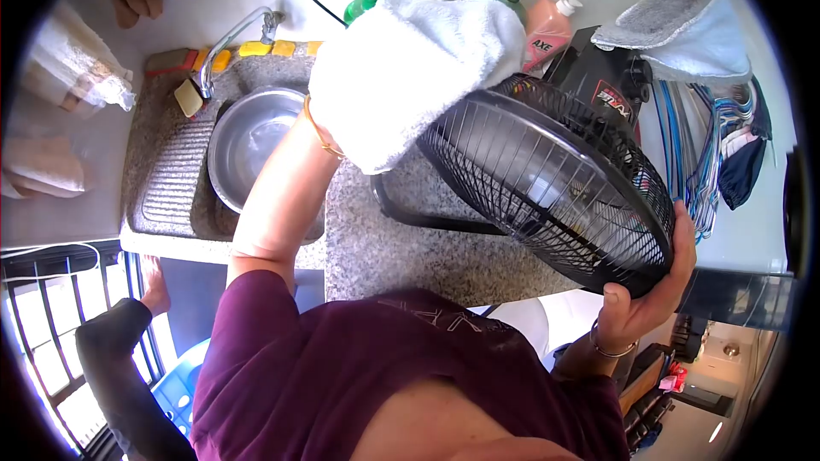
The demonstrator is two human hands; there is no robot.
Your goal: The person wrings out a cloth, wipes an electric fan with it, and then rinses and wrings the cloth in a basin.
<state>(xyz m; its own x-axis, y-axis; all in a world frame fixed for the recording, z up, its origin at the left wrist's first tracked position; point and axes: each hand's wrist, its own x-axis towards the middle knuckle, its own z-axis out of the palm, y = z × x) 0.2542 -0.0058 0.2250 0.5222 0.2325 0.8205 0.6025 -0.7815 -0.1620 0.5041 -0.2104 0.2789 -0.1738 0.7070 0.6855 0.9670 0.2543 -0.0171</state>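
Grey speckled counter [427, 269] is fitted along a pale wall, with a sink [158, 179] at the left in which a metal basin [260, 141] is set. On the counter's right part, a black fan [547, 175] is held tilted, its round wire guard turned toward the front edge. The guard's rim is clasped by the right hand [653, 294], thumb apart from the fingers. The left hand is hidden by a white towel [418, 68] beside the guard, so its grip cannot be told; only the left wrist [320, 137] shows.

If the right hand's hold were loosened, the fan could be tipped over the counter's edge, since it is leaned that way. Towel loops might be snagged by the thin wires. The pink bottle [545, 34] and green pump bottle [365, 2] could be knocked over by a wide sweep.
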